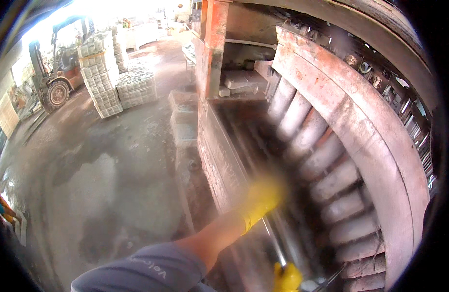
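My left hand (264,193), in a yellow glove, reaches forward over a dark, wet trough beside a row of thick pale rollers (326,160). Motion and haze smear its fingers, so their grip does not show. Lower down, my right hand (287,278), gloved in yellow too, is closed around the near end of a shiny metal rod (277,242). That rod runs up toward my left hand; whether the left hand touches it is unclear. Bare forearm shows between the left glove and a grey-blue sleeve.
A curved, stained machine frame (360,112) arches over the rollers at right. Left of the trough stands its low side wall (219,155), with a rusty post (215,48) behind. Across the wet floor (132,194) are stacked white crates (99,78) and a forklift (59,80).
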Demonstrator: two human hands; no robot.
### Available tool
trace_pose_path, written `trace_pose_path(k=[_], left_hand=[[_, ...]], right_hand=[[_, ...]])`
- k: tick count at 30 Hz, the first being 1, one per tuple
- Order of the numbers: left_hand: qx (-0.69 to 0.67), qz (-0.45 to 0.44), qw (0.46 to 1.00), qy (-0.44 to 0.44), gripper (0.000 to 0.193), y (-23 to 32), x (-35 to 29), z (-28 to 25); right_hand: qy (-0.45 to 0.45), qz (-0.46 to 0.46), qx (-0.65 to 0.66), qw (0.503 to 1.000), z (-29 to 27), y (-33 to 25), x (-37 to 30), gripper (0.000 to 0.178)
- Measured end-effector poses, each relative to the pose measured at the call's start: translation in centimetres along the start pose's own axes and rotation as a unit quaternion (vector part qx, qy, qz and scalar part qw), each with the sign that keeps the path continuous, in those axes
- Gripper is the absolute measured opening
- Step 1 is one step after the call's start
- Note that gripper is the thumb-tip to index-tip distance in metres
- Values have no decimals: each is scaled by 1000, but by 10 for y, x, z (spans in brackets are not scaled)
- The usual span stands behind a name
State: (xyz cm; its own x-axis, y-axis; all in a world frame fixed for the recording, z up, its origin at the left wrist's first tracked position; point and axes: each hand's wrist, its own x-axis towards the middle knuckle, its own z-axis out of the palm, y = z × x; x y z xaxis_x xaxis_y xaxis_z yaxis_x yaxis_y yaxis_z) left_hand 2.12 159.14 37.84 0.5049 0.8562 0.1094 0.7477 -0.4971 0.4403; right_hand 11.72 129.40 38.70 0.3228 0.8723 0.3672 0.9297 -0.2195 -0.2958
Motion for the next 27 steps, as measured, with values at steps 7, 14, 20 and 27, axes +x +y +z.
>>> trace_pose_path(k=[7,14,20,27], left_hand=[[-16,46,997,67,38,-1,-1,11],[-33,65,993,92,35,4,-3,22],[-29,82,989,120,35,2,-9,26],[-73,119,987,76,37,10,-22,22]], right_hand=[[9,-4,-33,999,7,9,-9,37],[25,-20,-71,997,-8,-1,-11,33],[-51,53,-19,997,-30,-20,-13,25],[12,87,-139,986,17,43,-56,45]])
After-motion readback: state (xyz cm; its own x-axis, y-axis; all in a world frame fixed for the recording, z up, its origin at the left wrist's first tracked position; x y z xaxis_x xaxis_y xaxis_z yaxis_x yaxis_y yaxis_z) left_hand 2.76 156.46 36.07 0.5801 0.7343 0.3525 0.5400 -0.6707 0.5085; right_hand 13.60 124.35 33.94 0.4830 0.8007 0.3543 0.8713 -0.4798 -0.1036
